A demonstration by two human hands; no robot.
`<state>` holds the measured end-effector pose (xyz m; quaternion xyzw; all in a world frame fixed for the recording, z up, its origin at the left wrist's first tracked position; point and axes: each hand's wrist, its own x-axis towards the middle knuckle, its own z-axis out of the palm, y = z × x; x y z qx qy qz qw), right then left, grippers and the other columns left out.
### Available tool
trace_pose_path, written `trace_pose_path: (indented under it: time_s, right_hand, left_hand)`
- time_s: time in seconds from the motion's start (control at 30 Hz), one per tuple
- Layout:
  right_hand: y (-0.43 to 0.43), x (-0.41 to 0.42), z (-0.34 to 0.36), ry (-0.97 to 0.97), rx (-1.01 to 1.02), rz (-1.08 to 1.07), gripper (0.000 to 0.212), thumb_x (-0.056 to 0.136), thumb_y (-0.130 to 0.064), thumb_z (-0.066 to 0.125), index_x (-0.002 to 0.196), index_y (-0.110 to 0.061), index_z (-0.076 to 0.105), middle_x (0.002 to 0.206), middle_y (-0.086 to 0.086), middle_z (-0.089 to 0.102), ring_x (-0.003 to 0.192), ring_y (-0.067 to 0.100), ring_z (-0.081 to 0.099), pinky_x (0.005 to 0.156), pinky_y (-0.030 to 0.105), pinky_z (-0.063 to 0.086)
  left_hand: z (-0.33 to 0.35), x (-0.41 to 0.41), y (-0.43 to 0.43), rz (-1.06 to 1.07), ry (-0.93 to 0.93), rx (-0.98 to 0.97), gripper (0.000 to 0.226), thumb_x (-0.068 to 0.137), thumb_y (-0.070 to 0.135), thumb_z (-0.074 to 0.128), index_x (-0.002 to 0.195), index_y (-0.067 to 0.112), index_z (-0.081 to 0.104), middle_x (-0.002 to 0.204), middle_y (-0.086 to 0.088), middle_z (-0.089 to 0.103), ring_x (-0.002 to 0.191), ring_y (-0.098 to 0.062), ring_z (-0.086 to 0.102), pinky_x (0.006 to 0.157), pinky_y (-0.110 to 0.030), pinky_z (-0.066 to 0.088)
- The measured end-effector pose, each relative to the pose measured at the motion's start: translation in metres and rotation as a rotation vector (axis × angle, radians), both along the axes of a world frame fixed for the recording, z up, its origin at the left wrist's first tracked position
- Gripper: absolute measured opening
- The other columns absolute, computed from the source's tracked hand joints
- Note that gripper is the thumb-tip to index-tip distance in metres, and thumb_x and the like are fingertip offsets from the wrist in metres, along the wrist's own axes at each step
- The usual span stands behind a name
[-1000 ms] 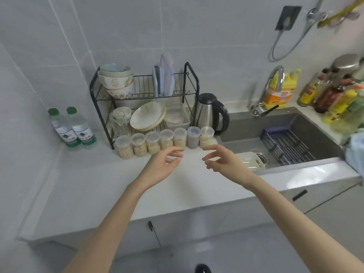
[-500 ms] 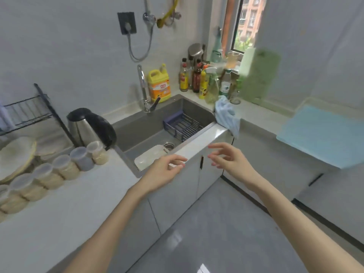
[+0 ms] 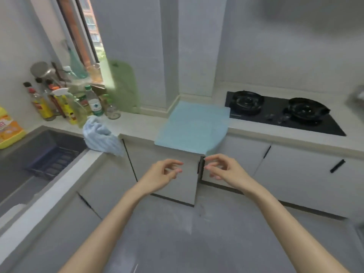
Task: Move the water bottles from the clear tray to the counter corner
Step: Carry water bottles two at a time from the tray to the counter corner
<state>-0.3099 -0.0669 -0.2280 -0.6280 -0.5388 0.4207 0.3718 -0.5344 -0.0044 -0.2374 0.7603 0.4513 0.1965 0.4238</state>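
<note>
My left hand (image 3: pixel 164 172) and my right hand (image 3: pixel 221 169) hover side by side in front of the lower cabinet doors, both empty with fingers loosely curled and apart. One green-capped water bottle (image 3: pixel 94 103) stands among the condiment bottles on the counter left of the window. No clear tray is in view, and the two water bottles at the far counter corner are out of frame. The view is motion-blurred.
A light blue mat (image 3: pixel 194 127) covers the counter corner ahead. A black gas hob (image 3: pixel 279 113) lies to its right. A blue cloth (image 3: pixel 100 134) hangs over the sink (image 3: pixel 29 154) edge at left, near a green cutting board (image 3: pixel 122 85) and a yellow detergent jug (image 3: pixel 7 129).
The view has swung right, from the dish rack and two bottles past the sink to the mat and hob. Both hands stayed empty and raised in front of me.
</note>
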Motion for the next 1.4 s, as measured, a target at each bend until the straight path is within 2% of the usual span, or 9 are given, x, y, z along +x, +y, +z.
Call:
trace_pose_path:
  time_s: [0.2, 0.3, 0.37, 0.43, 0.63, 0.83, 0.97, 1.2, 1.4]
  right_hand:
    - [-0.010, 0.124, -0.010, 0.013, -0.022, -0.255, 0.017, 0.091, -0.021, 0.063, 0.106, -0.029, 0.063, 0.103, 0.001, 0.067, 0.081, 0.014, 0.066, 0.083, 0.033, 0.054]
    - [-0.008, 0.179, -0.011, -0.002, -0.032, -0.376, 0.019, 0.091, -0.023, 0.063, 0.110, -0.027, 0.063, 0.105, 0.001, 0.066, 0.085, 0.016, 0.068, 0.086, 0.033, 0.053]
    - [-0.004, 0.215, -0.009, -0.009, -0.028, -0.443, 0.020, 0.091, -0.023, 0.062, 0.111, -0.026, 0.063, 0.105, 0.001, 0.066, 0.085, 0.017, 0.068, 0.086, 0.032, 0.053]
    - [0.002, 0.252, -0.007, -0.019, -0.028, -0.503, 0.020, 0.091, -0.022, 0.062, 0.110, -0.027, 0.063, 0.104, 0.000, 0.067, 0.083, 0.014, 0.067, 0.085, 0.032, 0.053]
    - [0.012, 0.360, 0.008, -0.047, -0.011, -0.693, 0.020, 0.092, -0.022, 0.061, 0.111, -0.026, 0.062, 0.104, 0.002, 0.069, 0.082, 0.013, 0.066, 0.084, 0.031, 0.053]
    - [0.011, 0.460, 0.022, -0.082, 0.069, -0.877, 0.016, 0.092, -0.023, 0.062, 0.106, -0.030, 0.063, 0.100, -0.002, 0.070, 0.082, 0.016, 0.069, 0.085, 0.036, 0.053]
    - [0.011, 0.532, 0.017, -0.087, 0.067, -0.918, 0.018, 0.092, -0.026, 0.062, 0.109, -0.029, 0.064, 0.099, -0.005, 0.070, 0.083, 0.016, 0.070, 0.085, 0.037, 0.054]
    - [0.009, 0.677, 0.002, -0.105, 0.074, -0.897, 0.017, 0.092, -0.023, 0.061, 0.107, -0.032, 0.063, 0.100, -0.004, 0.070, 0.080, 0.013, 0.069, 0.082, 0.029, 0.052]
    - [0.011, 0.812, 0.003, -0.188, 0.047, -0.791, 0.023, 0.091, -0.015, 0.061, 0.096, -0.038, 0.061, 0.089, -0.007, 0.069, 0.065, 0.007, 0.063, 0.066, 0.020, 0.046]
  left_hand:
    - [-0.008, 0.147, 0.049, -0.239, -0.008, 0.003, 0.021, 0.093, 0.016, 0.057, 0.113, 0.019, 0.063, 0.106, -0.002, 0.070, 0.084, -0.013, 0.064, 0.071, -0.014, 0.046]
    - [-0.010, 0.217, 0.071, -0.355, 0.003, 0.016, 0.024, 0.094, 0.020, 0.056, 0.117, 0.019, 0.063, 0.104, 0.005, 0.068, 0.079, -0.003, 0.065, 0.074, -0.011, 0.048]
    - [-0.011, 0.264, 0.086, -0.423, -0.003, 0.004, 0.025, 0.095, 0.019, 0.054, 0.119, 0.021, 0.061, 0.108, 0.002, 0.068, 0.088, -0.013, 0.067, 0.083, -0.019, 0.050]
    - [-0.012, 0.311, 0.103, -0.487, -0.005, 0.009, 0.027, 0.096, 0.019, 0.053, 0.121, 0.021, 0.060, 0.111, 0.001, 0.066, 0.093, -0.018, 0.067, 0.080, -0.018, 0.050]
    - [0.002, 0.460, 0.155, -0.661, -0.046, 0.042, 0.025, 0.094, 0.013, 0.054, 0.117, 0.020, 0.062, 0.112, 0.001, 0.067, 0.084, -0.013, 0.064, 0.069, -0.011, 0.045]
    - [0.018, 0.594, 0.175, -0.748, -0.087, 0.018, 0.022, 0.094, 0.023, 0.056, 0.113, 0.031, 0.063, 0.112, 0.010, 0.066, 0.088, -0.015, 0.067, 0.079, -0.026, 0.053]
    - [0.017, 0.676, 0.181, -0.772, -0.085, 0.036, 0.022, 0.094, 0.022, 0.056, 0.114, 0.030, 0.063, 0.112, 0.011, 0.066, 0.081, -0.006, 0.062, 0.087, -0.030, 0.052]
    - [0.005, 0.821, 0.176, -0.780, -0.089, 0.045, 0.026, 0.094, 0.017, 0.056, 0.117, 0.026, 0.063, 0.112, 0.008, 0.066, 0.078, 0.000, 0.062, 0.074, -0.015, 0.045]
    - [0.012, 0.936, 0.170, -0.695, -0.105, 0.027, 0.022, 0.094, 0.018, 0.056, 0.110, 0.030, 0.064, 0.108, 0.006, 0.069, 0.087, -0.012, 0.064, 0.087, -0.029, 0.051]
